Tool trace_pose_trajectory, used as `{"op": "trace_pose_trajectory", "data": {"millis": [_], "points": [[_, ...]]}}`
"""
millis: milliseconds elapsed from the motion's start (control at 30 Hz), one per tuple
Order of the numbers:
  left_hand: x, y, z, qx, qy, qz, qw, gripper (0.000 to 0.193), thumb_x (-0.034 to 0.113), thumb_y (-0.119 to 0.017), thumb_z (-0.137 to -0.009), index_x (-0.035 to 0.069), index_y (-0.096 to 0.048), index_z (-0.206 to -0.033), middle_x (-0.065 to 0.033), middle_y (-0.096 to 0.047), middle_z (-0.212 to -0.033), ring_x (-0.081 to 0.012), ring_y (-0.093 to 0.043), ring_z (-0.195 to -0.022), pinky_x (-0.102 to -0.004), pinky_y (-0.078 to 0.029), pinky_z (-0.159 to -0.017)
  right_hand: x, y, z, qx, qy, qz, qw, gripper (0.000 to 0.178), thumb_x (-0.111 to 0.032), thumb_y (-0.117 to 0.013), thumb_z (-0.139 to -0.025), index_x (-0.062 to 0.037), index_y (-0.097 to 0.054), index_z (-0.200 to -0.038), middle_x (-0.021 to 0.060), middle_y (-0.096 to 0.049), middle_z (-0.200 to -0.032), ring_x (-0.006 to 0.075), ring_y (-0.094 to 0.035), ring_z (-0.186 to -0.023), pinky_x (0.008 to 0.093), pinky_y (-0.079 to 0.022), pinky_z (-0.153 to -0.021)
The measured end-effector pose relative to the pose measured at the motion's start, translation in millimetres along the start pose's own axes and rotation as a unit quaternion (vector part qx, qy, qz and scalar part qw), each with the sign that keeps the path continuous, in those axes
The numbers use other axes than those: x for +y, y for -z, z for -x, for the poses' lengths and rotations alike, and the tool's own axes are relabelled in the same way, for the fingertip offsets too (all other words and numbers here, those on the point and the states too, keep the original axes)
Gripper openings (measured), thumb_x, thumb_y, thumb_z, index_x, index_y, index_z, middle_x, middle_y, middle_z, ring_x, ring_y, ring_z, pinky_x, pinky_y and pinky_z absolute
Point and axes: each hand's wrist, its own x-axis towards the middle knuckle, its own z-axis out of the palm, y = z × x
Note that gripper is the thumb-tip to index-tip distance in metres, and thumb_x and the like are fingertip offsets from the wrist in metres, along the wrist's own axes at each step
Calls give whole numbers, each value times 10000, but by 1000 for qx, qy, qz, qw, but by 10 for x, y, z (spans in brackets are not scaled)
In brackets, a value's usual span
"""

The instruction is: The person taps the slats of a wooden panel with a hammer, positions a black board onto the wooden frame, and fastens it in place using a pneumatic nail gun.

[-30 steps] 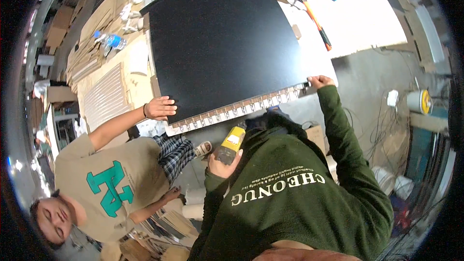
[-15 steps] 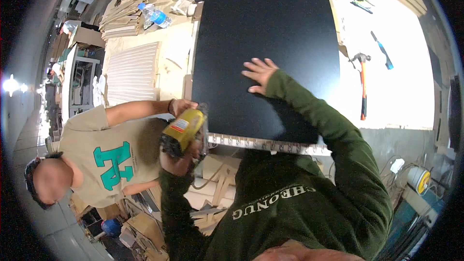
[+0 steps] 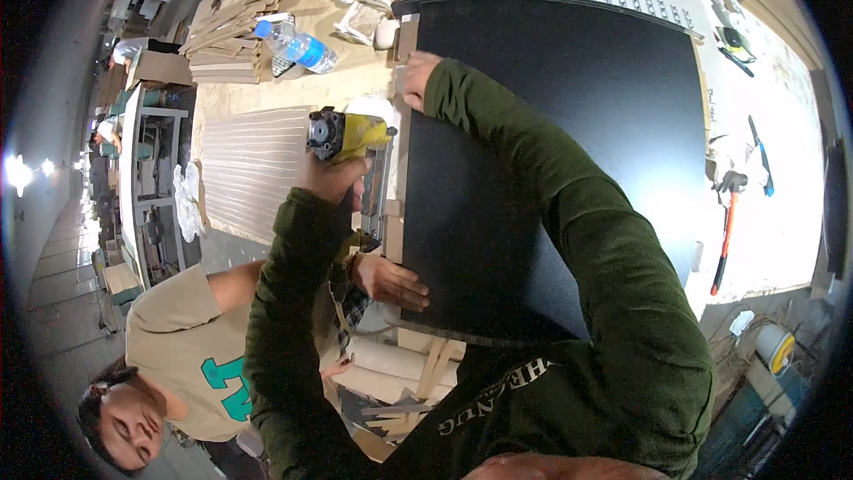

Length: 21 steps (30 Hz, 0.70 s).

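Observation:
My left hand (image 3: 330,176) grips a yellow pneumatic nail gun (image 3: 364,131) by its handle, beside the left edge of a large black panel (image 3: 533,187). The gun's nose and magazine sit close along that edge; whether they touch it I cannot tell. My right hand (image 3: 421,80) reaches across the panel, its fingers bent over the left edge near the far corner. A co-worker's hand (image 3: 391,283) rests on the panel's near left corner, below the nail gun.
Ribbed board (image 3: 253,169) lies left of the panel, with a water bottle (image 3: 298,46) beyond it. A claw hammer (image 3: 727,227), a blue-handled tool (image 3: 761,156) and a tape measure (image 3: 734,40) lie to the right. The co-worker (image 3: 191,329) stands at lower left.
My left hand has raised the nail gun to the panel's left edge. My right hand went from lying flat mid-panel to the left edge. The co-worker's hand now rests on the near corner.

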Motion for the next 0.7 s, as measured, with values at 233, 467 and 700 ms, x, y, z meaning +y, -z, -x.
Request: {"op": "trace_pose_trajectory", "data": {"millis": [233, 467, 700], "points": [[-68, -76, -542, -18, 57, -36, 998, 286, 212, -656, -702, 32, -540, -892, -51, -498, -522, -161, -494, -395, -288, -420, -358, 366, -139, -148, 62, 14, -38, 997, 158, -223, -551, -697, -97, -612, -623, 73, -587, -679, 267, -538, -790, 414, -333, -979], [-48, -191, -653, 5, 64, -46, 997, 167, 136, -617, -733, -24, -570, -734, -76, -520, -506, -170, -524, -410, -308, -439, -368, 448, -305, -117, 134, 21, -38, 990, 154, -245, -554, -662, -112, -618, -619, 65, -592, -674, 255, -544, -790, 392, -344, -959], [-40, -174, -609, 11, 59, -24, 998, 166, 123, -628, -741, -23, -566, -792, -73, -525, -523, -167, -513, -392, -298, -435, -343, 413, -258, -149, 87, 15, -44, 995, 153, -250, -553, -660, -121, -621, -613, 62, -601, -686, 256, -543, -805, 391, -340, -959]]}}
